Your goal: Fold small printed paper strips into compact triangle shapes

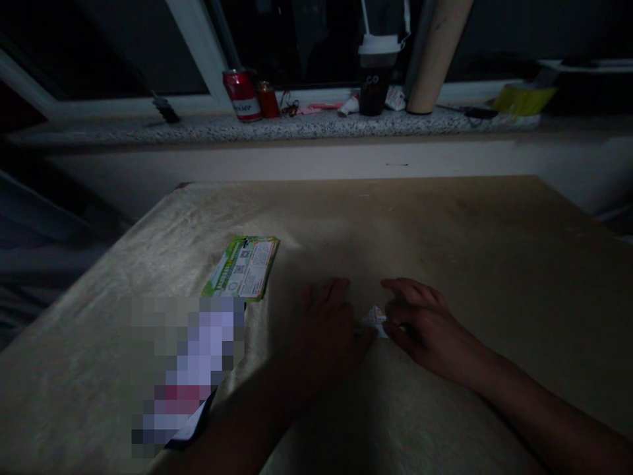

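A small folded piece of paper (374,315), white with a printed pointed part, lies on the table between my two hands. My left hand (326,330) rests flat to its left, fingers stretched forward and the thumb at the paper's near left edge. On the other side, my right hand (422,323) has thumb and index finger closed on the paper's right end, with the other fingers loosely bent. Part of the paper is hidden under the fingers, and the light is dim.
A green printed packet (247,267) lies left of my hands, near a pixelated phone-like object (198,369). The windowsill (306,126) beyond the table (420,224) carries a red can (241,95), a lidded dark cup (373,82), a cardboard tube (438,59) and a yellow tape roll (524,99).
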`<state>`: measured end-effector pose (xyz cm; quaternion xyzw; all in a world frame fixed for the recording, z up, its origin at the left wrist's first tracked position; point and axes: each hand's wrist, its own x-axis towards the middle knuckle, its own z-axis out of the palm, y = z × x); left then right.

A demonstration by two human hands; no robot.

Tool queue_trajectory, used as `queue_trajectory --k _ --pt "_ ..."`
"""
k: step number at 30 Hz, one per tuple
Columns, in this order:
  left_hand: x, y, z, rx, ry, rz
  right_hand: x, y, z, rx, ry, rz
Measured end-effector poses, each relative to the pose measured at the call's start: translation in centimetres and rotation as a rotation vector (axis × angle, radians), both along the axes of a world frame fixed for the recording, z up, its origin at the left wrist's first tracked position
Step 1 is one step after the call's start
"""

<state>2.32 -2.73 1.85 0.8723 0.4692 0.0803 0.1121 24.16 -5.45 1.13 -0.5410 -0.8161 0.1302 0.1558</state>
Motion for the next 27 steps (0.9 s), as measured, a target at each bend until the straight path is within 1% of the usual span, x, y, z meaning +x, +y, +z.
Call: queue_trajectory --k 6,13,20,27 --pt "0.07 0.07 0.04 -0.004 -0.004 0.019 -0.07 -0.06 0.00 -0.007 -0.001 -0.010" --pt "0.24 0.18 0.53 -0.042 0.017 0.013 0.05 0.03 -0.26 0.016 -0.011 -0.002" --pt "0.15 0.13 0.02 -0.008 0.002 0.015 -0.03 -0.03 -0.21 0.013 -0.012 -0.009" --pt "0.25 0.27 0.35 -0.034 0.010 0.021 -0.07 0.00 -0.19 0.004 -0.014 -0.007"
